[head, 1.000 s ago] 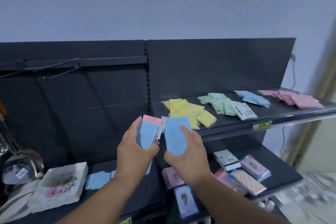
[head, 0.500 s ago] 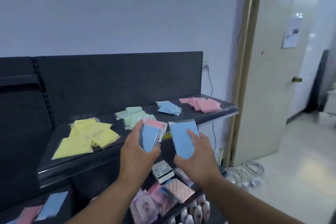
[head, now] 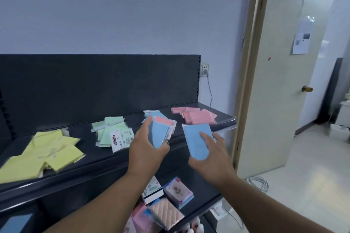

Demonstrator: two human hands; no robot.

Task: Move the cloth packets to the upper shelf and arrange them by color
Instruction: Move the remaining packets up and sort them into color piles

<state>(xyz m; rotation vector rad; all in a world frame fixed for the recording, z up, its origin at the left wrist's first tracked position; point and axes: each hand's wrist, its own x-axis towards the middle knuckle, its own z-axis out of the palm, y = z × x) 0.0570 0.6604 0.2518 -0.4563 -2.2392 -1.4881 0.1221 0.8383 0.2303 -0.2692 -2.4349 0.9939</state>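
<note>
Since half a second ago both my hands have risen and gone forward, and I have come closer to the shelving. The yellow pile (head: 43, 153) now fills the lower left of the frame. The stack (head: 160, 135) in my left hand (head: 145, 149) was in front of the shelf edge then. Now it overlaps the blue pile (head: 151, 113) lying on the upper shelf (head: 113, 164), just left of centre. The grips themselves have not changed.

My left hand shows its back to the camera and clasps the stack from below. One finger runs up its left edge and the rest are curled round the bottom. The stack stands nearly upright, a blue one in front and a pink packet (head: 163, 120) peeking out behind its top. I cannot tell how many lie between.

My right hand (head: 210, 159), just right of centre, holds a single blue packet (head: 197, 142). The thumb is laid across its face and the fingers are behind it. It leans slightly left and is held in front of the shelf's right end, just below the pink pile (head: 197, 117). The two hands are apart, with a narrow gap between their loads.

On the upper shelf the groups run yellow, green pile (head: 111, 130), blue, pink from left to right. Other goods sit on the lower shelf (head: 204, 191) under my wrists. A door (head: 274, 81) stands open at the right.
</note>
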